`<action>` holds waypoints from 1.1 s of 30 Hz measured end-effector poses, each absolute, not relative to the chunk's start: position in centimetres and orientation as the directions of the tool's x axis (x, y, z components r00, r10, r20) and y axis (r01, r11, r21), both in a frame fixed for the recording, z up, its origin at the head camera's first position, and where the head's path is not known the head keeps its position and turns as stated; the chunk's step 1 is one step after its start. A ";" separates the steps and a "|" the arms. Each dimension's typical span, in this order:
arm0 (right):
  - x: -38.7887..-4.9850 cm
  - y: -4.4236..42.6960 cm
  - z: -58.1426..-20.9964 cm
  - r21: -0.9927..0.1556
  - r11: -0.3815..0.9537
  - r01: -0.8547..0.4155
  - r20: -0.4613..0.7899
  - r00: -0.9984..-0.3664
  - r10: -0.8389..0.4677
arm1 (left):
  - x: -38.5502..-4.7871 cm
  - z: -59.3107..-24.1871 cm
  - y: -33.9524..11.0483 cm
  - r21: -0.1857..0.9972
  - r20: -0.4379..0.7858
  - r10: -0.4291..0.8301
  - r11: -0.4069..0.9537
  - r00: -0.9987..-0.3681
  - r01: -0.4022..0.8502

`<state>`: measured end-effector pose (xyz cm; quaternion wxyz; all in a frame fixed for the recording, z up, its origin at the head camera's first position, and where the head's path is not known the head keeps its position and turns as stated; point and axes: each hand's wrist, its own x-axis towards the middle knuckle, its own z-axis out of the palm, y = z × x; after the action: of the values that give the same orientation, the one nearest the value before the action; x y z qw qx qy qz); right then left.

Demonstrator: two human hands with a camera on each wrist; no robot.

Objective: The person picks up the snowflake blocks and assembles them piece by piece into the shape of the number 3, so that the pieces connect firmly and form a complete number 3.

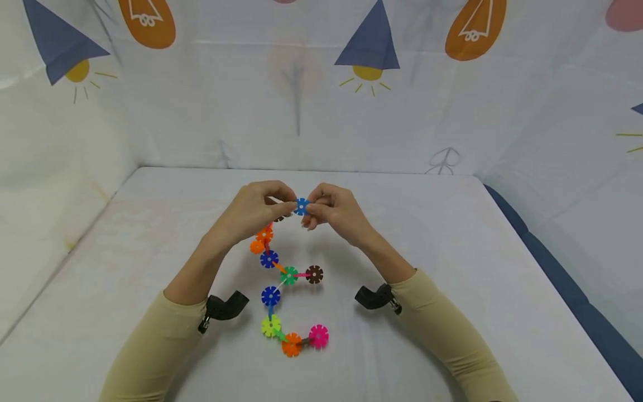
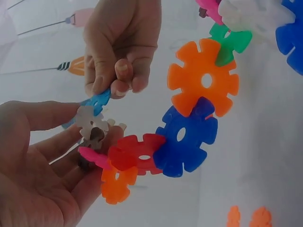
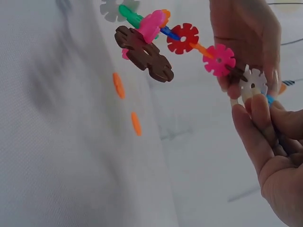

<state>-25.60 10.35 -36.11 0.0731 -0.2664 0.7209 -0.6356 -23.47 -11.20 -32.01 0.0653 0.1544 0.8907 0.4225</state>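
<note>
In the head view, my left hand (image 1: 256, 209) and right hand (image 1: 336, 212) meet at the upper end of a chain of notched plastic snowflake discs. The right fingers pinch a light blue disc (image 1: 301, 206). In the left wrist view, the left thumb and fingers pinch a white disc (image 2: 86, 119) against the blue one; whether their slots interlock is hard to tell. Below the left hand, the chain runs through an orange disc (image 1: 264, 233), a blue disc (image 1: 269, 259) and a green disc (image 1: 289, 275), with a brown disc (image 1: 314, 274) on a side branch.
The chain's lower part curves past a yellow-green disc (image 1: 271, 325) and an orange disc (image 1: 292, 345) to a pink disc (image 1: 318, 336). A white-covered table (image 1: 427, 234) lies beneath. Patterned curtains (image 1: 241, 100) hang behind it. Black wrist mounts (image 1: 227, 306) sit at both sleeves.
</note>
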 end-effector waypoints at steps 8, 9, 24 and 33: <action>-25.6 9.3 -36.4 -0.944 0.072 -0.322 0.251 -0.841 -0.479 | -23.7 -32.0 -11.8 0.743 0.030 0.316 0.627 -0.948 0.233; -25.6 9.2 -36.5 -0.944 0.073 -0.322 0.249 -0.840 -0.482 | -23.7 -31.9 -12.0 0.739 0.026 0.319 0.632 -0.947 0.232; -26.4 7.8 -39.3 -0.868 0.305 -0.393 0.063 -0.695 -0.716 | -23.6 -30.6 -14.1 0.686 -0.067 0.341 0.698 -0.938 0.205; -26.6 5.7 -41.3 -0.727 0.376 -0.575 -0.084 -0.469 -0.879 | -23.4 -30.1 -14.5 0.691 -0.069 0.359 0.690 -0.931 0.214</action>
<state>-26.62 5.68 -41.26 0.2375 -0.4576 0.7947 -0.3205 -23.41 -14.52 -30.10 0.0998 0.1568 0.9138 0.3611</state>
